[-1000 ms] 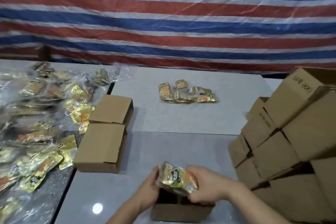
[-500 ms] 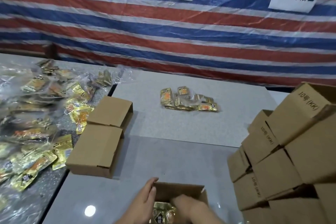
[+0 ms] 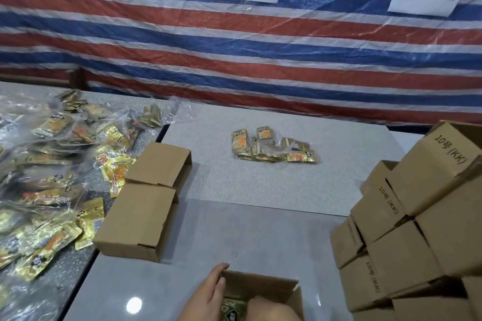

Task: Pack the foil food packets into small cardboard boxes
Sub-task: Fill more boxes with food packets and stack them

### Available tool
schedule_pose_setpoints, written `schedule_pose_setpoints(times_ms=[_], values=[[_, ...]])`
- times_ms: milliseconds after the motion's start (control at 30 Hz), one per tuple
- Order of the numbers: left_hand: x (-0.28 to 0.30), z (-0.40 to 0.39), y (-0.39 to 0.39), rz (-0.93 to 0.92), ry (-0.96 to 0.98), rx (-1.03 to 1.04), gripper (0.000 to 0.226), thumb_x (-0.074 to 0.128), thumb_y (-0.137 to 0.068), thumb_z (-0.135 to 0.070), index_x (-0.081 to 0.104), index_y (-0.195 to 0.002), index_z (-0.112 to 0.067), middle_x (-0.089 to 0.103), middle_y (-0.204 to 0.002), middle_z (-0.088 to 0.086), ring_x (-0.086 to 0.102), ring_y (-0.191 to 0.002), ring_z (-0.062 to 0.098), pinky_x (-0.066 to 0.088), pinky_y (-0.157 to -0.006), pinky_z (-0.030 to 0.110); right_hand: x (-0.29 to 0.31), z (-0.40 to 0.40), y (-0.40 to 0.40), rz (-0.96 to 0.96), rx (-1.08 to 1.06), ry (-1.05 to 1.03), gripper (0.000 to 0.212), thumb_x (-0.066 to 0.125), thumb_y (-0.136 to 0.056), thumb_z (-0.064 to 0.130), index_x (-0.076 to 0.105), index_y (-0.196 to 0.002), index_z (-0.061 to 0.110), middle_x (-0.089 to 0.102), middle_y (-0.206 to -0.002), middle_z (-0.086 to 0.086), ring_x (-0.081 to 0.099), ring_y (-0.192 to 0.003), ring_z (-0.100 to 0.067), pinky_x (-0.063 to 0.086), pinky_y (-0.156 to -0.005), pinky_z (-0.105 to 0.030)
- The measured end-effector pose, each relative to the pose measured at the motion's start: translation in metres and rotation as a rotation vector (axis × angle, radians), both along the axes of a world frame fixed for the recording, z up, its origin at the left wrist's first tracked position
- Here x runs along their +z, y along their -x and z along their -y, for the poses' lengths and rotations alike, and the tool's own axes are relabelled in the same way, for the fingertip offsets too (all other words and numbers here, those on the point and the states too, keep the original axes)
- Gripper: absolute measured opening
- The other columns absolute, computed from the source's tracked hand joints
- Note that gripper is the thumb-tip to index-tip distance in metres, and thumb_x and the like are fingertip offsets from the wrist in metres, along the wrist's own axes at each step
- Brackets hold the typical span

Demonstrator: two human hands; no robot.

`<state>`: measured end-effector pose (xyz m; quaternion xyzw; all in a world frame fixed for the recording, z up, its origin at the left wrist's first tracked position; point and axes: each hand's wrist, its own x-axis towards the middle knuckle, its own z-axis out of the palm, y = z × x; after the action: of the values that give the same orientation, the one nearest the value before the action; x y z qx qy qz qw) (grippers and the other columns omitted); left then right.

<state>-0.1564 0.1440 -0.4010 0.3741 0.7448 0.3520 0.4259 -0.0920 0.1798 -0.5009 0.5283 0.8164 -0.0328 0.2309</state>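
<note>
Grey table tops (image 3: pixel 260 232) are seen before a striped tarpaulin (image 3: pixel 234 55), and against the frame of half a second ago the open cardboard box (image 3: pixel 263 284) is shown fuller in view, the foil packet (image 3: pixel 233 307) pushed lower inside it. The left hand (image 3: pixel 208 294) is laid with straight fingers on the box's left wall, while the right hand (image 3: pixel 271 310) is pressed into the box (its grip cannot be told). Loose packets (image 3: pixel 271 147) are left mid-table, two closed boxes (image 3: pixel 146 200) at left, stacked boxes (image 3: pixel 417 216) at right.

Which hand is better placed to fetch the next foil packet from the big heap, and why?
Probably the left hand: it rests at the open box's left wall, nearest the packet heap on that side. The right hand is down inside the box.
</note>
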Motion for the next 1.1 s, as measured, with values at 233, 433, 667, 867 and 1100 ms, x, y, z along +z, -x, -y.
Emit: schedule_pose_setpoints(times_ms=[233, 433, 667, 867, 1100], values=[[-0.004, -0.009, 0.014, 0.016, 0.019, 0.032, 0.030, 0.054, -0.098, -0.034, 0.048, -0.126, -0.042, 0.057, -0.128, -0.010, 0.049, -0.125, 0.002, 0.034, -0.105, 0.018, 0.102, -0.084, -0.086, -0.560, -0.096, 0.766, 0.038, 0.050, -0.085, 0.058, 0.067, -0.113, 0.039, 0.067, -0.119, 0.018, 0.057, -0.113, 0.005, 0.039, -0.092, -0.014], [0.011, -0.101, 0.052, -0.230, -0.055, -0.108, 0.045, 0.043, -0.100, -0.044, 0.038, -0.142, -0.031, 0.050, -0.136, -0.009, 0.047, -0.124, 0.005, 0.038, -0.106, 0.027, 0.129, -0.159, -0.086, -1.058, -0.462, 0.557, 0.023, 0.053, -0.098, 0.021, 0.066, -0.079, 0.022, 0.070, -0.078, 0.005, 0.065, -0.067, -0.001, 0.049, -0.063, -0.017], [0.004, -0.276, 0.080, -0.789, -0.037, -0.409, 0.054, 0.043, -0.099, -0.042, 0.033, -0.147, -0.019, 0.042, -0.148, 0.004, 0.044, -0.131, 0.023, 0.038, -0.106, 0.036, 0.055, -0.250, -0.076, -1.178, -0.641, 0.200, 0.005, 0.059, -0.097, 0.017, 0.065, -0.098, 0.017, 0.066, -0.096, 0.002, 0.061, -0.096, -0.016, 0.043, -0.080, -0.021], [-0.034, -0.402, 0.082, -1.095, -0.042, -0.626, 0.055, 0.053, -0.093, -0.042, 0.036, -0.139, -0.016, 0.047, -0.134, 0.010, 0.047, -0.123, 0.030, 0.042, -0.098, 0.043, -0.022, -0.295, -0.067, -1.229, -0.654, 0.104, 0.028, 0.066, -0.094, 0.018, 0.060, -0.121, 0.013, 0.057, -0.117, 0.003, 0.058, -0.113, -0.016, 0.038, -0.088, -0.016], [-0.082, -0.507, 0.076, -1.187, 0.008, -0.582, 0.086, 0.052, -0.086, -0.065, 0.022, -0.149, -0.015, 0.041, -0.148, 0.013, 0.041, -0.134, 0.032, 0.034, -0.109, 0.051, -0.071, -0.308, -0.055, -1.563, -0.844, -0.053, 0.026, 0.071, -0.080, -0.012, 0.070, -0.080, 0.014, 0.070, -0.077, -0.014, 0.061, -0.063, -0.008, 0.045, -0.062, -0.009]])
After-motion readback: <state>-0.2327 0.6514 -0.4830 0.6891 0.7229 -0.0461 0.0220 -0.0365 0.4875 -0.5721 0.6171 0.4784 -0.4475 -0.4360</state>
